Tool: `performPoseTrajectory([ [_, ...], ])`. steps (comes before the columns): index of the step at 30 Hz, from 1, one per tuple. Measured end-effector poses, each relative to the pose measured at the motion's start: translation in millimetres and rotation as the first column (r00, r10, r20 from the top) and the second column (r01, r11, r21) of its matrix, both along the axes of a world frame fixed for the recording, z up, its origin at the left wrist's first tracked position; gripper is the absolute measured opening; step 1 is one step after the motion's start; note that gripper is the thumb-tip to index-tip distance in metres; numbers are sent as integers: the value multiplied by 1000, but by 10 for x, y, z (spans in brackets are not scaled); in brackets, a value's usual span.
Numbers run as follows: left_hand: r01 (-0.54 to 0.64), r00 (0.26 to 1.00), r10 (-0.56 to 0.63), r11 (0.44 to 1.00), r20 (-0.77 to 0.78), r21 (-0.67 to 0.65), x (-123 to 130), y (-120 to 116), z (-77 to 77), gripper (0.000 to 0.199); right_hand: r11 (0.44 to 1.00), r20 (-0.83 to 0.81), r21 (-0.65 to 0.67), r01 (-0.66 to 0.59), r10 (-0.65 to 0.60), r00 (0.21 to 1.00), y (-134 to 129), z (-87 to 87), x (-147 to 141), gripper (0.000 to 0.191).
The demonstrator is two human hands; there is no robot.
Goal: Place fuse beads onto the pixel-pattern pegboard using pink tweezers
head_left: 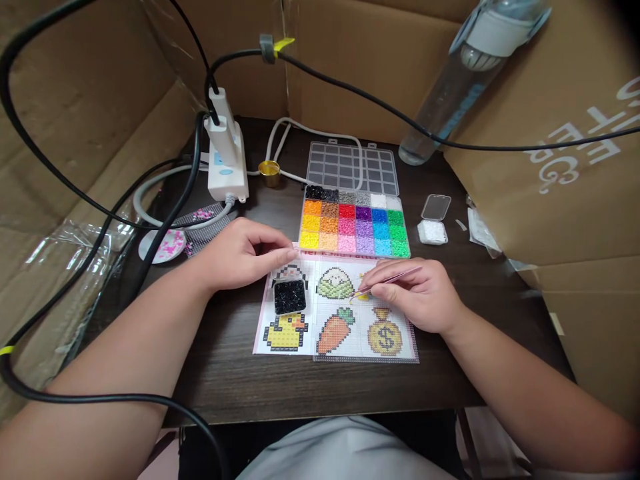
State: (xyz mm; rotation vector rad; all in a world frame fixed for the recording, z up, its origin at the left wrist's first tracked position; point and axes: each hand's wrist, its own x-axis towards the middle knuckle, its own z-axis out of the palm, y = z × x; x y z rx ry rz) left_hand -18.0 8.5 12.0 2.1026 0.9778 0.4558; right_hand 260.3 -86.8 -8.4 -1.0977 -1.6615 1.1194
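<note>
My right hand [420,290] holds a pair of pink tweezers [395,277], closed around them. Their tips point down at the pattern sheet [310,340], close to the green-and-white picture, with a tiny yellow bit near the tips. My left hand [250,257] lies at the sheet's upper left edge, thumb and finger brought together; whatever may be between them is hidden. Just below those fingertips is a small box of black beads [290,297], its clear lid raised. A duck, a carrot [334,333] and a money bag [385,333] are printed on the sheet. A clear pegboard seems to cover its right part.
Behind the sheet stands a divided bead case [355,223] in many colours, lid folded back. A box of white beads [433,232] sits right, a gold cup [269,173] and power strip [227,167] left. Black cables [345,83] cross overhead. A bottle [450,93] leans against cardboard walls.
</note>
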Motion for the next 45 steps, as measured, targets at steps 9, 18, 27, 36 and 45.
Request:
performPoseTrajectory([
  [9, 6, 1000, -6, 999, -4, 54, 0, 1, -7, 29, 999, 25, 34, -40, 39, 999, 4, -22, 37, 12],
  [18, 21, 1000, -21, 997, -14, 72, -12, 9, -29, 29, 999, 34, 34, -24, 23, 999, -2, -25, 40, 12],
  [27, 21, 1000, -20, 999, -23, 46, -21, 10, -48, 34, 990, -75, -60, 128, -132, 988, -4, -35, 20, 10],
  [36, 46, 999, -46, 998, -4, 44, -45, -3, -77, 33, 907, -94, 115, 406, -397, 913, 380, 230, -404, 17],
  [45, 79, 997, -79, 992, -4, 100, -41, -15, -74, 32, 837, 88, 238, 492, -523, 848, 481, 247, -555, 10],
])
